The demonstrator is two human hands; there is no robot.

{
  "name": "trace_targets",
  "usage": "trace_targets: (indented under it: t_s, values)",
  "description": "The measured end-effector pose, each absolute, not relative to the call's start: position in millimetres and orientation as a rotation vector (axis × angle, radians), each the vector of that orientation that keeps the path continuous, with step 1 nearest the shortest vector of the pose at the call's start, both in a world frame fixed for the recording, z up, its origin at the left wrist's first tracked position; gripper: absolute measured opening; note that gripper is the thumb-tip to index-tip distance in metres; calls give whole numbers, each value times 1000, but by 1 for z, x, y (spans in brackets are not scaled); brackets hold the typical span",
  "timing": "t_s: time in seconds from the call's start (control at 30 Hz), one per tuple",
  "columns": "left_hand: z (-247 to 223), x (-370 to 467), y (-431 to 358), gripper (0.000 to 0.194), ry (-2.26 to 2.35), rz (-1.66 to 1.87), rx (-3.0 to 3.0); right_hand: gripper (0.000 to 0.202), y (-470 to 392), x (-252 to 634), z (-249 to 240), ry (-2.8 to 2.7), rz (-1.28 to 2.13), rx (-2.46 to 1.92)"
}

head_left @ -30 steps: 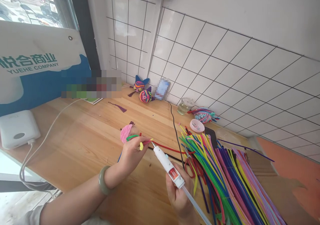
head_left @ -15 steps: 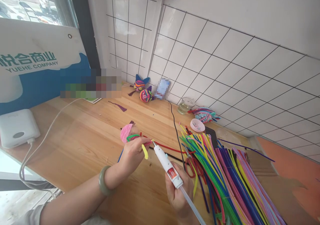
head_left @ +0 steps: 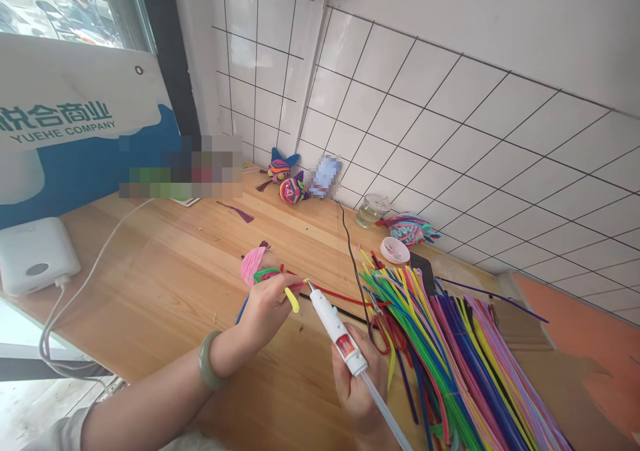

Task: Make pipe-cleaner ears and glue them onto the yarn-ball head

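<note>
Slanting away leftward, the glue gun (head_left: 326, 315) is gripped by the right hand (head_left: 356, 401); its nozzle (head_left: 311, 286) is aimed at a yellow-tipped pink piece (head_left: 305, 281) pinched in the left hand (head_left: 267, 299), just left of the gun; whether they touch cannot be told.

White glue gun (head_left: 327, 319), yellow strip (head_left: 292, 300), pink ball (head_left: 252, 265), multicoloured pipe cleaners (head_left: 453, 351), black-lined white tiles (head_left: 387, 101)

Pale wooden tabletop (head_left: 165, 264) lies open between the white cable (head_left: 103, 253) and pink yarn-wrapped ball (head_left: 253, 265); multicoloured fuzzy stems (head_left: 450, 351) (red-handled metal scissors (head_left: 379, 312) alongside) block the right.
</note>
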State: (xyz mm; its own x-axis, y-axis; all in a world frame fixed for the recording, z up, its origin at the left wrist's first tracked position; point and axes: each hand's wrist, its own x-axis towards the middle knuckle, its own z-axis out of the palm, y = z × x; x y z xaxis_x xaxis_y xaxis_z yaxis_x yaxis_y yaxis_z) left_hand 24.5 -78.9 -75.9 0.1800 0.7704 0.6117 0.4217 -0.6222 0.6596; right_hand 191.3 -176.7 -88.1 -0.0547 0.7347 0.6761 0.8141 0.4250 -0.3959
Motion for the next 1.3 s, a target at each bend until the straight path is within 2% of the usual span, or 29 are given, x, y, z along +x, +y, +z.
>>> trace_targets:
  t_s: [1.3]
  values:
    - [-78, 24, -79, 13, 1118, 1347, 2153, 40, -177, 190, -88, -1778, -364, -1299]
